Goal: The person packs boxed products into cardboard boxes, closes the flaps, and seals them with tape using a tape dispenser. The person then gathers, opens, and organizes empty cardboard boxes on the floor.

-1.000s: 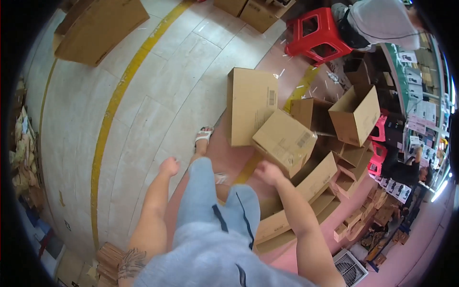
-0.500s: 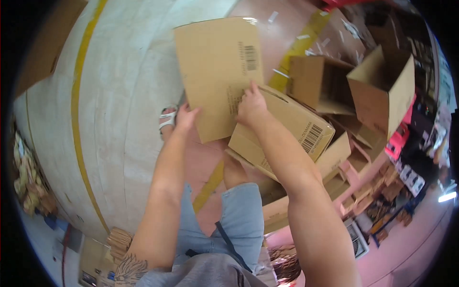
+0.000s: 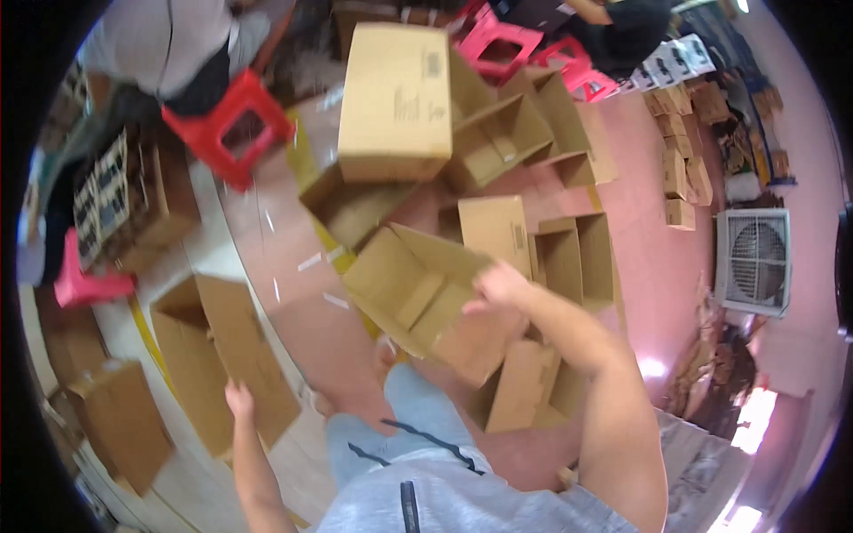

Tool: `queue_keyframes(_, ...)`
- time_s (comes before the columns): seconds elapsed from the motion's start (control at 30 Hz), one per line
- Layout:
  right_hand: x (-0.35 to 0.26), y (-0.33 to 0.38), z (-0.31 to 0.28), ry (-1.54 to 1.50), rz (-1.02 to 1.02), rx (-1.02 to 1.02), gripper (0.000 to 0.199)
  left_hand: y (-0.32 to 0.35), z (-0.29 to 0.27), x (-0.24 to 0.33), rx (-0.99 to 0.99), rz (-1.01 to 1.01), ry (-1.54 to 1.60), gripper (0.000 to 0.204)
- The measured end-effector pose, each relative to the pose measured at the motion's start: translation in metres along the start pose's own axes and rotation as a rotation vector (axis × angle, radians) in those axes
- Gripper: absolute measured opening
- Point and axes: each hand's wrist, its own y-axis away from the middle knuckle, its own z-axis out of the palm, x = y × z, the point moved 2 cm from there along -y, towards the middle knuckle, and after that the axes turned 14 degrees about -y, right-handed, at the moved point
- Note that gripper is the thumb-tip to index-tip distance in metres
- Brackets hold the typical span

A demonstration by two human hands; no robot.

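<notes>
At the left, my left hand [image 3: 238, 400] is closed on the near edge of an open cardboard box [image 3: 258, 355], which stands tilted over the pale floor. My right hand [image 3: 499, 286] grips the right rim of another open-topped cardboard box [image 3: 380, 265], in front of my legs. The inside of this second box shows; its near right side is smeared by motion. Touching or close behind it is an upright brown carton [image 3: 493, 226] with a printed label. My right fingers are partly blurred, with the thumb over the rim.
Several open boxes lie around, one of them [image 3: 511, 133] beside a tall closed carton [image 3: 395, 98]. A red stool [image 3: 233, 129] stands at the back left by a seated person [image 3: 155, 44]. A brown box [image 3: 124, 426] is at far left, a white fan unit [image 3: 753, 262] at right.
My view has swung round. My hands, earlier together at a flat-looking carton and the box beside it, are now wide apart, each on a separate open box.
</notes>
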Motion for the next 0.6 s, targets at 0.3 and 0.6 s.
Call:
queue_keyframes(0.3, 0.016, 0.205, 0.089, -0.618, 0.748, 0.674, 0.058, 0.005, -0.100, 0.119, -0.033, 0.017, -0.209, 0.019)
queue_keyframes(0.6, -0.020, 0.291, 0.003, -0.117, 0.786, 1.459, 0.048, -0.056, -0.167, 0.375, 0.086, 0.740, 0.327, 0.020)
